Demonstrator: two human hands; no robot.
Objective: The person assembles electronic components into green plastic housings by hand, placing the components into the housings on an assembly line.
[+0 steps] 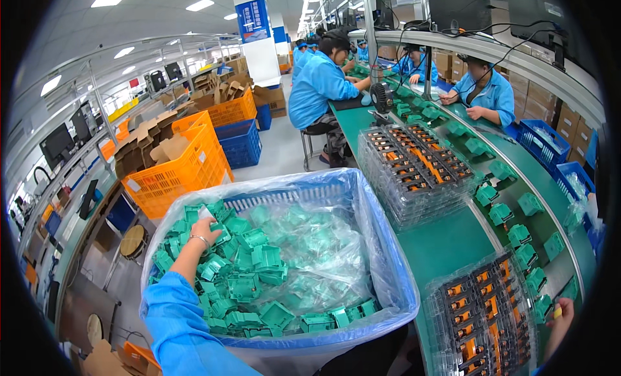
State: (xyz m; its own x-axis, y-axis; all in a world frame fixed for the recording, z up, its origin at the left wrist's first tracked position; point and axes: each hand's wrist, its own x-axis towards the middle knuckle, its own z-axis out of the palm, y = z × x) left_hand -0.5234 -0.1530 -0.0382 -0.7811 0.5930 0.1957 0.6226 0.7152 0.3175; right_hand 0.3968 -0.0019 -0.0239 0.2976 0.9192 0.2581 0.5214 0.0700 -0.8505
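L. hand (206, 230) is resting, fingers part-curled, among green plastic housings (244, 287) lying loose in the lined blue crate (391, 259); grip unclear. R. hand (563, 315) is hovering near the conveyor (535, 228), half-curled; contents unclear. Housings are looking light, stiff, prob. slick; outer walls are offering best hold.

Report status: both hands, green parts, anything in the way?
Left hand at green parts in blue bin, grip unclear. Right hand beside row of similar parts, grip unclear. Clear plastic over parts on bin's right.
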